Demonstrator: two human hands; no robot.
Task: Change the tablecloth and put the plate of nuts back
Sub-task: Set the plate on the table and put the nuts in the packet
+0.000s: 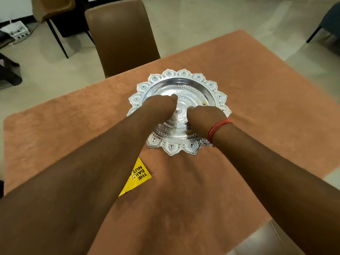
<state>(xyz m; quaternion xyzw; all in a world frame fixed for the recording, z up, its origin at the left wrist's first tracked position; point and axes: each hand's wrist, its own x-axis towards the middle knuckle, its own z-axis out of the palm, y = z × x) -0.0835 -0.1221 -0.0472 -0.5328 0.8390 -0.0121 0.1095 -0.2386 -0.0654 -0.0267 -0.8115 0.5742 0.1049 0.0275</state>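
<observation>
- My left hand (161,103) is over the plate (184,85), fingers curled in; whether it holds anything I cannot tell
- My right hand (204,116) is just beside it, curled tight, with pale bits showing under it, maybe nuts
- The plate lies under both hands on the orange cloth (257,107) covering the surface
- A yellow packet (139,175) lies near my left forearm
- A chair (121,34) stands beyond the plate
</observation>
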